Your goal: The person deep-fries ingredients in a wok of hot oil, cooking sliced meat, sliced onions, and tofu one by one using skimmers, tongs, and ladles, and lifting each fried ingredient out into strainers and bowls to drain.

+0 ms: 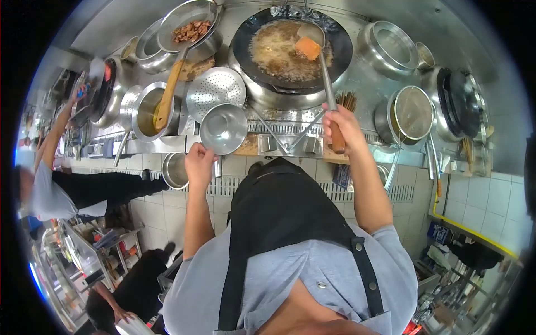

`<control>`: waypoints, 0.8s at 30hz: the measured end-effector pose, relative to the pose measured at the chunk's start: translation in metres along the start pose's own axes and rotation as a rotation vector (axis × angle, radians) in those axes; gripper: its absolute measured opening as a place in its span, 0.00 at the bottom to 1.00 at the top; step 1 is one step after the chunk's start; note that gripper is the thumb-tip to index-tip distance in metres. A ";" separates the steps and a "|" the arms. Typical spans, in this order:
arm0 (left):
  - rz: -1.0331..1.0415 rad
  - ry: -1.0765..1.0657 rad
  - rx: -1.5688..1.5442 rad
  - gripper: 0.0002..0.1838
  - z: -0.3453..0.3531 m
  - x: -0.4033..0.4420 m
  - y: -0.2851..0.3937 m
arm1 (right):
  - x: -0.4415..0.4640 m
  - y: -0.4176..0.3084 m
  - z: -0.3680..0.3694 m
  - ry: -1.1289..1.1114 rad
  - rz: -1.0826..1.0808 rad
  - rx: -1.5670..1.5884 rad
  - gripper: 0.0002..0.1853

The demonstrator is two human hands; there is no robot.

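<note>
My right hand is wrapped round the wooden grip of a long-handled metal ladle, whose bowl is in the wok. Bubbling brown oil fills the wok's middle. An orange block of food shows beside the ladle's bowl; whether it rests on the ladle or floats, I cannot tell. My left hand is closed, its fingertips pinched at the lower rim of a round metal bowl with a short handle. Just above that bowl lies a perforated metal skimmer.
At upper left, a strainer with browned food pieces rests over a pot, its wooden handle crossing another pot. A fine-mesh sieve sits on a pot at right. Co-workers stand at left and lower left.
</note>
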State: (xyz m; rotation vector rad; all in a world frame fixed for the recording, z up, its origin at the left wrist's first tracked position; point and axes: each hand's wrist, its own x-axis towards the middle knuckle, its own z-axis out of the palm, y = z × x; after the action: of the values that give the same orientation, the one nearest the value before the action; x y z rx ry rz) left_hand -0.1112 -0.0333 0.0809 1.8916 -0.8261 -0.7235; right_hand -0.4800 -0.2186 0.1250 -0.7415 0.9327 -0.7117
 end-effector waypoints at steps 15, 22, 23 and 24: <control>-0.047 0.105 -0.122 0.11 -0.002 -0.063 -0.014 | -0.002 -0.027 -0.009 0.170 -0.401 -1.249 0.30; -0.027 0.027 -0.235 0.11 0.003 -0.072 -0.014 | -0.001 -0.034 -0.038 0.145 -0.510 -1.601 0.33; -0.030 0.014 -0.235 0.10 0.002 -0.074 -0.015 | -0.006 -0.037 -0.034 0.145 -0.464 -1.572 0.32; -0.027 0.005 -0.236 0.10 0.002 -0.073 -0.013 | -0.007 -0.033 -0.033 0.183 -0.452 -1.433 0.30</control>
State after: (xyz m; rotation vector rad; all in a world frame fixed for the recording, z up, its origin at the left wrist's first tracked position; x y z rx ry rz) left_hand -0.1530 0.0278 0.0785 1.6949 -0.6808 -0.7962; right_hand -0.5192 -0.2399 0.1417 -2.2210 1.4260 -0.3976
